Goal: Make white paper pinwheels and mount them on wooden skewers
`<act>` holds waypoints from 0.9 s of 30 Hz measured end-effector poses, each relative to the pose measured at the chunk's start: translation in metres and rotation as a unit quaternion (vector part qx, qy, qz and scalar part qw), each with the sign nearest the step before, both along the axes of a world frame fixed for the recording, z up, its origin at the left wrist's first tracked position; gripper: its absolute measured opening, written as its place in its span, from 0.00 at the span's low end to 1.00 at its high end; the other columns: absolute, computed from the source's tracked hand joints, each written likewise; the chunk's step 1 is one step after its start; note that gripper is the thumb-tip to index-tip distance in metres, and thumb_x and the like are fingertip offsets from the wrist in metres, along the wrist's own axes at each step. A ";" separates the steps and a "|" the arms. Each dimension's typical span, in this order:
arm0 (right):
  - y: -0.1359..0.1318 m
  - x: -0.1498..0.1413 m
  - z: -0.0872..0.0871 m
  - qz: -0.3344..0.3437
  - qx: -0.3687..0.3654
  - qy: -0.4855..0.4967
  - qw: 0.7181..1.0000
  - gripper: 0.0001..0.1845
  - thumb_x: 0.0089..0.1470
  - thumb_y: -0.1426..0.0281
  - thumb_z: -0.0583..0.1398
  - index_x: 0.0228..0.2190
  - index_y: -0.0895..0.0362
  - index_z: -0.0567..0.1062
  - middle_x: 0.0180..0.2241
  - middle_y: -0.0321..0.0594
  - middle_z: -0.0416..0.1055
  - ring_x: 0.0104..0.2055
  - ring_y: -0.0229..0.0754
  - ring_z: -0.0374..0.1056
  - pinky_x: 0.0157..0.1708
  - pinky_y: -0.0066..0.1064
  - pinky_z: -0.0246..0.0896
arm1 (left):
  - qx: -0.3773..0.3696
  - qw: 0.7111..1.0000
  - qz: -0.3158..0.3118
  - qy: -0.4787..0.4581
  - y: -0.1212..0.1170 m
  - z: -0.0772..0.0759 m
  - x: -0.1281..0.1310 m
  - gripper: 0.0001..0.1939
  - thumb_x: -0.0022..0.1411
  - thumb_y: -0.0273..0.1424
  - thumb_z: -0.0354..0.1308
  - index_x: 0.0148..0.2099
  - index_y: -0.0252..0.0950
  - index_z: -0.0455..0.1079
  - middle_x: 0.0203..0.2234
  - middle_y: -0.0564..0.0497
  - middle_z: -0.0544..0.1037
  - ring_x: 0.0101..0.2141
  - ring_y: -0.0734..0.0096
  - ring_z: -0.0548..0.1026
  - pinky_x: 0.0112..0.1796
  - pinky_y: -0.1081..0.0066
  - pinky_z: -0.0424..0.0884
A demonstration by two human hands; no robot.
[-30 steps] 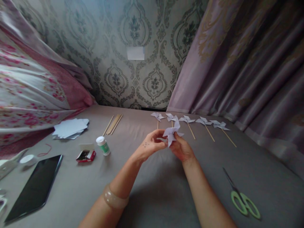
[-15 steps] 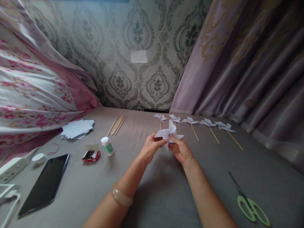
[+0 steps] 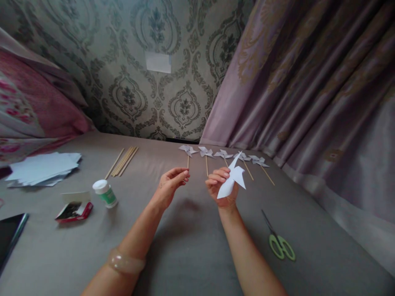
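Note:
A folded white paper pinwheel (image 3: 233, 179) is held up in my right hand (image 3: 222, 188), its blades pointing several ways and hiding part of the palm. To the left of it and apart from it, my left hand (image 3: 173, 183) has its thumb and fingertips pressed together. Whatever those fingertips hold, if anything, is too small to make out. Behind my hands lies a row of several finished pinwheels (image 3: 205, 151) on wooden sticks (image 3: 207, 165). A bangle circles my left wrist.
On the left lie loose wooden sticks (image 3: 125, 161), a stack of white paper (image 3: 45, 167), a white-and-green bottle (image 3: 105, 193), an open red box (image 3: 74, 207) of small dark pieces and a black phone (image 3: 11, 238). Green-handled scissors (image 3: 279, 242) rest at the right.
My hands have come apart: the left has let go of the pinwheel, and the right has turned it nearly edge-on. The whole view has swung to the right.

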State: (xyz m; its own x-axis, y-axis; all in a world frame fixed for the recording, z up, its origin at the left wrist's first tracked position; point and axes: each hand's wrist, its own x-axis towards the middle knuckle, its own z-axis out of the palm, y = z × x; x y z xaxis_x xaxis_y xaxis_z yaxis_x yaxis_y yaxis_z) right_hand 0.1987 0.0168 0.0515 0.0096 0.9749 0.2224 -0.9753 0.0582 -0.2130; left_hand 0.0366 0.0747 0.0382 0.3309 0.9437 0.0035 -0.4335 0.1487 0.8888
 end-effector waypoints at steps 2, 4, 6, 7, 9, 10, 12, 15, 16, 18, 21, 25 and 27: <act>-0.002 -0.001 0.003 -0.018 -0.007 -0.004 1.000 0.15 0.43 0.74 0.66 0.25 0.52 0.64 0.19 0.24 0.63 0.20 0.30 0.59 0.24 0.23 0.60 | -0.016 1.000 0.012 0.001 0.004 -0.006 -0.002 0.19 0.41 0.37 0.72 0.36 0.33 0.77 0.27 0.50 0.77 0.28 0.76 0.72 0.32 0.74 0.65; -0.004 -0.002 0.005 -0.033 -0.013 -0.014 0.999 0.13 0.46 0.73 0.65 0.24 0.52 0.63 0.18 0.24 0.61 0.18 0.31 0.57 0.23 0.24 0.59 | -0.020 1.000 0.023 0.007 0.007 -0.011 -0.004 0.19 0.41 0.36 0.72 0.36 0.33 0.77 0.27 0.50 0.77 0.28 0.75 0.72 0.32 0.74 0.65; -0.006 -0.002 0.007 -0.042 -0.014 -0.030 0.999 0.14 0.48 0.72 0.64 0.23 0.52 0.62 0.17 0.24 0.59 0.17 0.31 0.55 0.22 0.24 0.58 | -0.017 0.999 0.035 0.015 0.010 -0.014 -0.007 0.19 0.41 0.36 0.72 0.36 0.33 0.76 0.28 0.50 0.77 0.28 0.75 0.72 0.32 0.74 0.65; -0.006 -0.002 0.008 -0.046 -0.016 -0.045 0.998 0.14 0.48 0.70 0.64 0.23 0.52 0.62 0.16 0.24 0.59 0.17 0.31 0.55 0.21 0.24 0.57 | -0.011 0.999 0.039 0.017 0.010 -0.015 -0.008 0.19 0.41 0.36 0.72 0.36 0.33 0.76 0.28 0.50 0.77 0.29 0.75 0.72 0.32 0.74 0.65; -0.004 0.000 0.011 -0.056 -0.047 -0.100 0.992 0.14 0.48 0.68 0.64 0.23 0.53 0.63 0.16 0.25 0.59 0.17 0.31 0.55 0.22 0.24 0.59 | 0.009 0.999 0.036 0.014 0.009 -0.015 -0.009 0.18 0.42 0.35 0.71 0.37 0.34 0.77 0.27 0.51 0.77 0.29 0.75 0.71 0.32 0.74 0.64; -0.002 0.001 0.012 -0.063 -0.082 -0.142 0.984 0.13 0.48 0.68 0.64 0.23 0.53 0.64 0.17 0.25 0.60 0.18 0.31 0.57 0.23 0.25 0.60 | 0.022 0.999 0.028 0.010 0.008 -0.014 -0.009 0.17 0.43 0.35 0.71 0.37 0.34 0.77 0.28 0.51 0.77 0.29 0.75 0.71 0.33 0.74 0.64; 0.004 0.002 0.012 -0.080 -0.168 -0.225 0.956 0.09 0.48 0.68 0.64 0.25 0.54 0.68 0.19 0.28 0.66 0.20 0.32 0.61 0.25 0.27 0.64 | 0.052 0.999 0.004 0.000 0.003 -0.010 -0.007 0.17 0.43 0.33 0.71 0.38 0.35 0.77 0.30 0.50 0.78 0.32 0.74 0.72 0.35 0.73 0.65; 0.015 0.004 0.008 -0.119 -0.247 -0.279 0.920 0.05 0.47 0.72 0.65 0.27 0.56 0.73 0.23 0.33 0.74 0.23 0.34 0.67 0.25 0.27 0.65 | 0.078 0.996 -0.031 -0.019 -0.006 -0.006 0.002 0.20 0.42 0.31 0.72 0.40 0.35 0.76 0.34 0.49 0.78 0.37 0.71 0.72 0.41 0.71 0.66; 0.017 0.004 0.005 -0.135 -0.255 -0.282 0.915 0.05 0.46 0.72 0.65 0.28 0.57 0.73 0.24 0.34 0.75 0.23 0.35 0.68 0.24 0.26 0.64 | 0.078 0.996 -0.034 -0.025 -0.010 -0.006 0.006 0.21 0.42 0.31 0.72 0.41 0.36 0.76 0.35 0.49 0.78 0.38 0.70 0.72 0.42 0.70 0.65; 0.019 0.003 -0.001 -0.167 -0.269 -0.297 0.901 0.07 0.43 0.72 0.67 0.27 0.58 0.74 0.23 0.35 0.76 0.23 0.35 0.69 0.22 0.25 0.63 | 0.064 0.997 -0.036 -0.035 -0.016 -0.007 0.014 0.20 0.42 0.32 0.72 0.40 0.36 0.76 0.36 0.49 0.78 0.38 0.70 0.72 0.42 0.70 0.65; 0.014 0.000 -0.007 -0.201 -0.277 -0.323 0.882 0.10 0.39 0.70 0.69 0.26 0.59 0.75 0.22 0.35 0.76 0.22 0.36 0.69 0.20 0.24 0.61 | 0.028 0.998 -0.040 -0.033 -0.022 -0.012 0.024 0.18 0.42 0.34 0.72 0.38 0.35 0.76 0.35 0.48 0.78 0.35 0.72 0.72 0.37 0.72 0.64; 0.004 -0.005 -0.008 -0.225 -0.271 -0.349 0.868 0.13 0.37 0.67 0.70 0.26 0.59 0.76 0.23 0.37 0.77 0.23 0.38 0.70 0.21 0.25 0.61 | -0.024 0.998 -0.044 -0.036 -0.025 -0.016 0.030 0.20 0.38 0.32 0.73 0.36 0.33 0.77 0.33 0.48 0.78 0.31 0.74 0.72 0.32 0.73 0.64; 0.000 -0.008 -0.007 -0.231 -0.268 -0.359 0.864 0.14 0.36 0.65 0.70 0.25 0.59 0.76 0.24 0.38 0.77 0.24 0.39 0.71 0.23 0.27 0.63 | -0.030 0.997 -0.056 -0.041 -0.026 -0.017 0.030 0.19 0.38 0.32 0.73 0.36 0.33 0.77 0.32 0.48 0.78 0.30 0.74 0.72 0.31 0.74 0.64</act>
State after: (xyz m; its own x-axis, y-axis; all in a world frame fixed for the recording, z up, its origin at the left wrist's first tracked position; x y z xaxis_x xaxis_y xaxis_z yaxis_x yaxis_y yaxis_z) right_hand 0.1912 0.0166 0.0444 0.4723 0.8686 -0.1499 -0.4805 0.1111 -0.8700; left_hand 0.0669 0.0491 0.0215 0.4359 0.8998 -0.0201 -0.4812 0.2519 0.8397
